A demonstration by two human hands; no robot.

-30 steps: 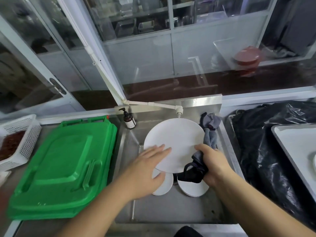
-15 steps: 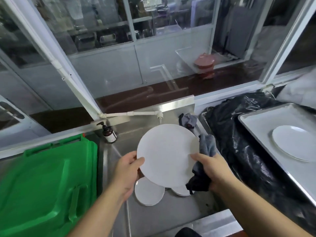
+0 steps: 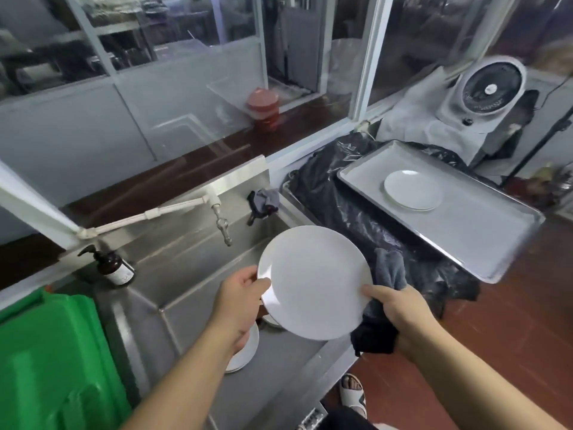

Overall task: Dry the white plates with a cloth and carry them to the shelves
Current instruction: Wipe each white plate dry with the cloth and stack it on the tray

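A large white plate (image 3: 314, 282) is held up over the steel sink (image 3: 198, 308), tilted toward me. My left hand (image 3: 240, 301) grips its left rim. My right hand (image 3: 395, 315) holds its right rim through a dark grey cloth (image 3: 389, 274) that hangs behind and below the plate. Smaller white plates (image 3: 248, 349) lie in the sink basin, partly hidden by my left arm. Another white plate (image 3: 412, 189) rests on a metal tray (image 3: 483, 231) to the right.
A tap (image 3: 221, 221) reaches over the sink, with a second cloth (image 3: 263, 201) on the back rim. A brown soap bottle (image 3: 114, 265) stands at the left corner, beside a green lid (image 3: 52, 361). Black plastic (image 3: 341, 200) lies under the tray. A white fan (image 3: 490, 88) stands far right.
The view has swung to the right. The plate has risen out of the sink and moved right with both hands on it. My left hand went from flat on the plate to gripping its rim.
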